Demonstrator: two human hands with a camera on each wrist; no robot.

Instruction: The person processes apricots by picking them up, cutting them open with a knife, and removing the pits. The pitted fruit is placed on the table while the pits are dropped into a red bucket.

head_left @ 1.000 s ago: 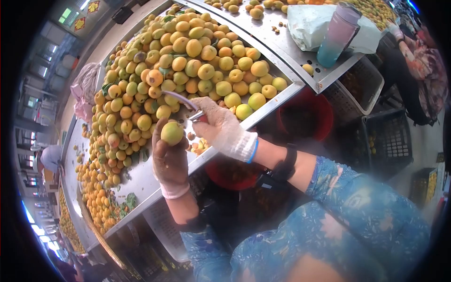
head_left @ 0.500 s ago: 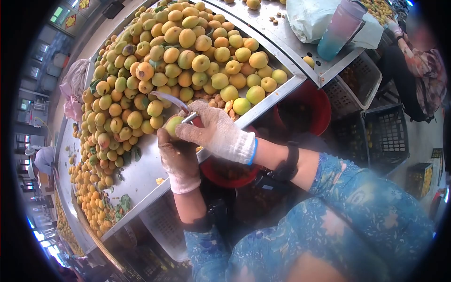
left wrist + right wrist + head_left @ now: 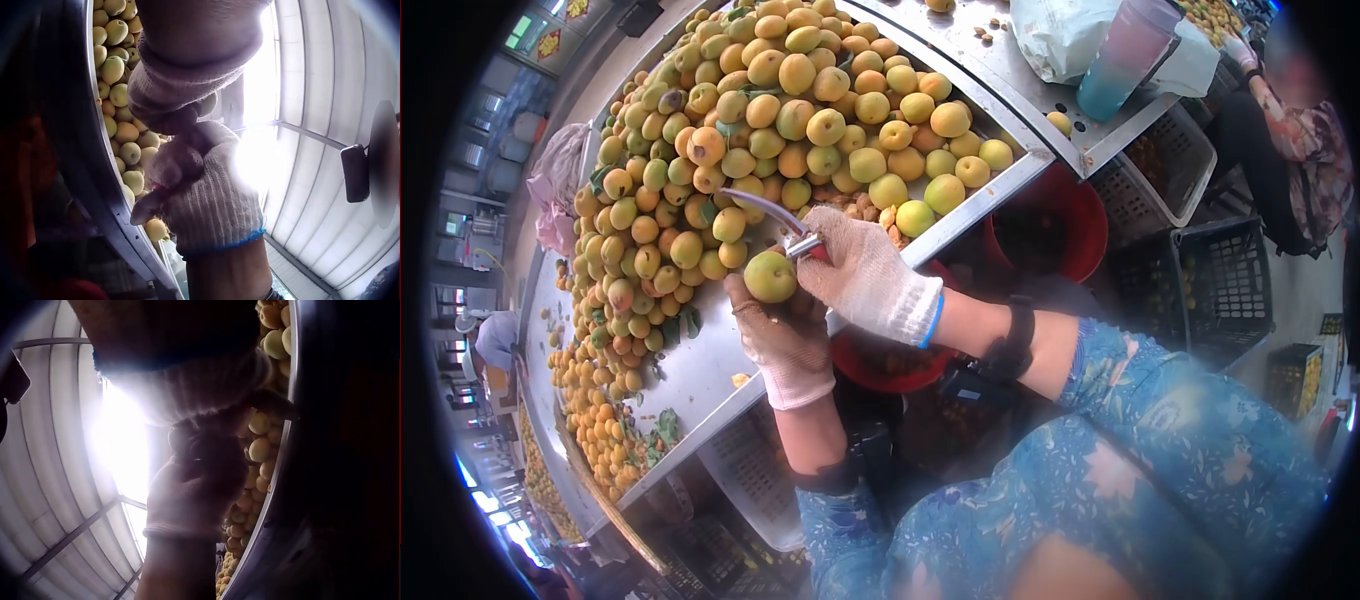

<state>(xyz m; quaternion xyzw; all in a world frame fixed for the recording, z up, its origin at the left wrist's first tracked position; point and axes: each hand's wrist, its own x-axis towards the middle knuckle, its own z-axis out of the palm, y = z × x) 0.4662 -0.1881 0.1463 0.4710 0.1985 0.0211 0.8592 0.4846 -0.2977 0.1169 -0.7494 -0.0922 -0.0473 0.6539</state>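
Note:
In the head view the gloved left hand [image 3: 785, 345] holds a green-yellow fruit [image 3: 770, 277] upright between thumb and fingers. Just to its right, the gloved right hand [image 3: 870, 270] grips the red handle of a knife with a curved blade [image 3: 762, 204]; the blade points up and left above the fruit. The hands meet beside the fruit. The left wrist view shows the right glove [image 3: 215, 187] against the left glove [image 3: 181, 84]. Dark shadow covers much of both gloves in the right wrist view, where the left glove [image 3: 194, 494] is below.
A large heap of yellow-green fruit [image 3: 690, 180] lies on a metal table [image 3: 705, 355] behind the hands. Red buckets [image 3: 1050, 225] and crates [image 3: 1225, 280] stand below its edge. A bottle [image 3: 1122, 65] and a white bag stand at the upper right; another person sits beyond.
Since half a second ago, the right hand's thumb has drawn back from the fruit, which shows more fully. Compared with a second ago, the heap appears shifted left and up in the head view.

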